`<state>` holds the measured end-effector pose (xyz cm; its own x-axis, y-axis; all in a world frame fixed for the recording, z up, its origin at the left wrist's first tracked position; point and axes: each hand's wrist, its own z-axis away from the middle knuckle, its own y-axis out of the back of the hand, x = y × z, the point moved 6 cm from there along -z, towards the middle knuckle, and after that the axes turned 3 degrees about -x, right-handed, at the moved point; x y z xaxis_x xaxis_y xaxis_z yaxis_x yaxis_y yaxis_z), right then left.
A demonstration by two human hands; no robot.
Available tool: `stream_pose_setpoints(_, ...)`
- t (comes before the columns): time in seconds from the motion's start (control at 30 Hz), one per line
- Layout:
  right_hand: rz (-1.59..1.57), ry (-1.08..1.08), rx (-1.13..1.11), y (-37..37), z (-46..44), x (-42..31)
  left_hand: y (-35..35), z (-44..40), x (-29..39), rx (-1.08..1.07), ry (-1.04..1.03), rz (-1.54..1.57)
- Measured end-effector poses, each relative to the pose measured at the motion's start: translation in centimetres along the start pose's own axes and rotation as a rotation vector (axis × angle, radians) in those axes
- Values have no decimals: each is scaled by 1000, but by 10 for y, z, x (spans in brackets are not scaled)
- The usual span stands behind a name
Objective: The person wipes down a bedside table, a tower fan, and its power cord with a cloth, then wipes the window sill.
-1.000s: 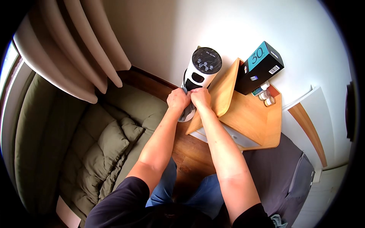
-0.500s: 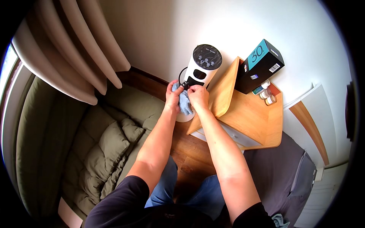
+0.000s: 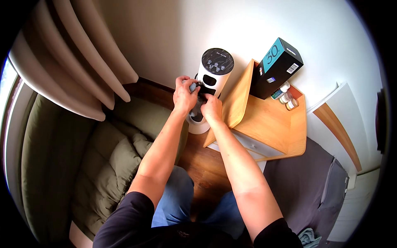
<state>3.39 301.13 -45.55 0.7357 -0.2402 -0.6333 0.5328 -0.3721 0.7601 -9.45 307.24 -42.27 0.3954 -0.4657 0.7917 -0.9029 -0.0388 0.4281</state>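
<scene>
Cloth point(image 3: 192, 87) is pinched in the left hand point(image 3: 185, 97) at the white tower point(image 3: 219, 81), beside the table point(image 3: 269, 120). The right hand point(image 3: 211, 108) is curled near the tower's front; whether anything is gripped cannot be told.

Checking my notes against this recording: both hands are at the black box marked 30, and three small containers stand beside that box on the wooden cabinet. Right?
Not quite. The head view shows the left hand and right hand at the tall white appliance. Three small containers do stand beside the black box on the wooden cabinet.
</scene>
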Motion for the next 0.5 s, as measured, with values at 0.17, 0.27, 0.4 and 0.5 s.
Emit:
stream_pose_setpoints(0.17,-141,-69,437,15,21,-5,9,-17,39,-93,-28,-99)
stream_pose_setpoints(0.27,-242,-217,449,6,18,20,22,-20,80,-176,-146,-143)
stream_pose_setpoints(0.4,-239,-274,442,7,25,24,18,-22,83,-225,-183,-258)
stream_pose_setpoints(0.5,-371,-257,352,-1,27,26,19,-22,73,-203,-166,-214)
